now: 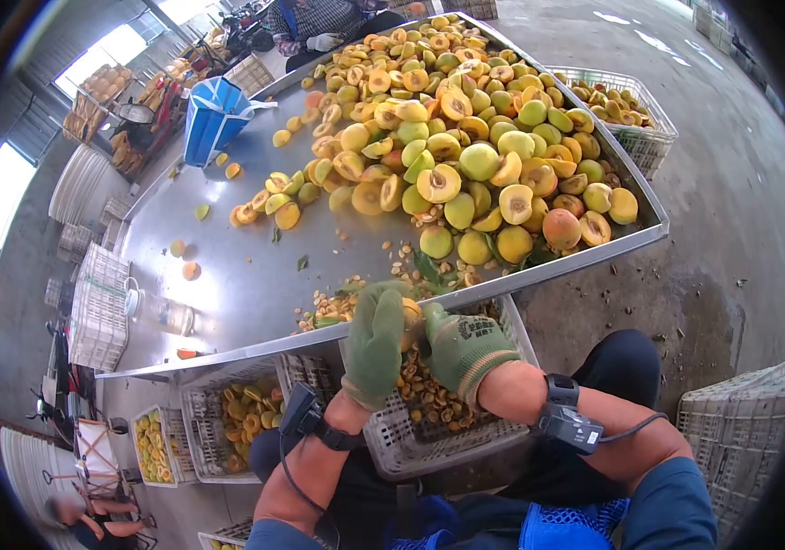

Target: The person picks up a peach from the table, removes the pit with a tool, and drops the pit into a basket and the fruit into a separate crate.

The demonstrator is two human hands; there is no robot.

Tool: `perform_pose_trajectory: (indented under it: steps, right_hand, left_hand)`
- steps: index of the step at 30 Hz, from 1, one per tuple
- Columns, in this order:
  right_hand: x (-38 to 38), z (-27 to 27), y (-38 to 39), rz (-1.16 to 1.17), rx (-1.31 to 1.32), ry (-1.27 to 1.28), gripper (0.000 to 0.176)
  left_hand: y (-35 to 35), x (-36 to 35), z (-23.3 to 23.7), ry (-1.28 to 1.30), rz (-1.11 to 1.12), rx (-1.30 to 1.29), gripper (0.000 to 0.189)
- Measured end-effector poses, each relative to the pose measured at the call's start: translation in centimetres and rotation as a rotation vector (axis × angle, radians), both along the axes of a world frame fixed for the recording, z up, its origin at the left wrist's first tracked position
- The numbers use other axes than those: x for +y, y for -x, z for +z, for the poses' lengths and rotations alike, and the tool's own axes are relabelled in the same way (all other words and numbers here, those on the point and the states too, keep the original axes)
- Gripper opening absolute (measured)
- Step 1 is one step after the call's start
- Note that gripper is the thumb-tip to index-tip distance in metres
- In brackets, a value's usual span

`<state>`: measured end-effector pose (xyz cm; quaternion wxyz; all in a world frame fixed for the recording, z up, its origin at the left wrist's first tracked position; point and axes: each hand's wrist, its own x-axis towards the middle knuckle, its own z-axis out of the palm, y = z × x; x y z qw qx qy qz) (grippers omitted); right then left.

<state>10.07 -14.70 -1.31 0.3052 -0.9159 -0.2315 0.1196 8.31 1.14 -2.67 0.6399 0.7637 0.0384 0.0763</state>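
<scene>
In a green glove, my left hand point(376, 341) is closed around a yellow-orange fruit point(410, 321) at the table's front edge. My right hand point(467, 345), also gloved in green, is closed against the fruit's right side; whether it grips anything else is hidden. Both hands are above a crate point(394, 449) holding dark pits and fruit scraps point(438, 399). Just beyond them, loose pits point(337, 307) and leaves lie on the metal table point(255, 307). A large heap of halved and whole fruit point(479, 161) covers its back and right part.
A blue-white bag point(212, 121) and a clear plastic jug point(161, 312) are on the table's left. Fruit crates point(195, 412) stand below left, another point(644, 137) behind right, and stacked crates point(741, 440) at right. A gloved co-worker point(323, 42) sits across; another person point(99, 522) is lower left.
</scene>
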Motion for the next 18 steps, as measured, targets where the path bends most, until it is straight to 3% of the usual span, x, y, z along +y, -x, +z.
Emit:
perform_pose_trajectory:
  steps: [10,13,16,18]
  right_hand:
    - [1.1,0.0,0.7,-0.085,0.266,-0.182,0.029]
    - [0.9,-0.2,0.6,-0.047,0.348,-0.262,0.027]
    - [0.8,-0.8,0.2,-0.008,0.376,-0.332,0.026]
    - [-0.2,0.2,0.3,-0.019,0.299,-0.237,0.026]
  left_hand:
    - [0.6,-1.1,-0.6,-0.142,0.134,-0.149,0.033]
    - [0.8,-1.4,-1.2,-0.066,0.134,-0.185,0.035]
    - [0.8,-1.4,-1.4,-0.179,0.14,-0.226,0.036]
    - [1.1,-2.0,-0.2,-0.09,0.098,-0.17,0.036]
